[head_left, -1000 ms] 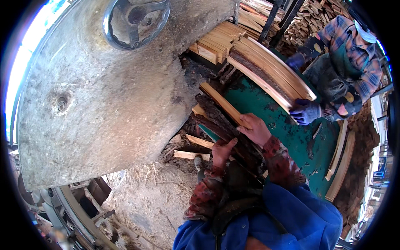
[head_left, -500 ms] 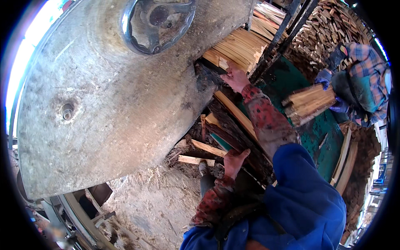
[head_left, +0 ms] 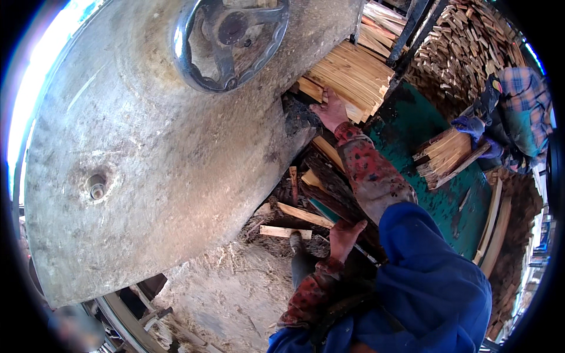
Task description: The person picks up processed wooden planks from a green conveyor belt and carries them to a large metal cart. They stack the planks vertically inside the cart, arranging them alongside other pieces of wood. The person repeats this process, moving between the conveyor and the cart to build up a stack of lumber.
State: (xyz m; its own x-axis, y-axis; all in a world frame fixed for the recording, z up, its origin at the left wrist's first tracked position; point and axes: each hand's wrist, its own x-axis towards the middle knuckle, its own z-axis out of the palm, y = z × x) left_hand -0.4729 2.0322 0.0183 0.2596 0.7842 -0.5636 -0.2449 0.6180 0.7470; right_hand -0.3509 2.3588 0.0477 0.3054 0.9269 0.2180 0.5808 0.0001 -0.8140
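Observation:
My right hand (head_left: 331, 112) reaches out past the guard, fingers stretched against the near side of a stack of pale sawn boards (head_left: 348, 73). Nearer to me, my left hand (head_left: 345, 240) is closed at the lower end of a dark, bark-covered slab of wood (head_left: 331, 200), its thumb sticking out and its other fingers partly hidden. Part of a pale board (head_left: 328, 154) shows beneath my right forearm. Short offcut strips (head_left: 306, 215) lie left of my left hand, among bark scraps.
A large worn metal cover (head_left: 176, 153) with a handwheel (head_left: 229, 47) fills the left. On the right, a co-worker's gloved hands (head_left: 471, 126) hold a bundle of boards (head_left: 450, 156) over a green metal table (head_left: 406, 126). Stacked wood (head_left: 471, 41) rises behind; sawdust covers the floor (head_left: 223, 288).
My right hand has shifted slightly left along the board stack, its forearm covering more of the pale board. The co-worker's bundle has moved a little right and tilted. My left hand stays at the slab.

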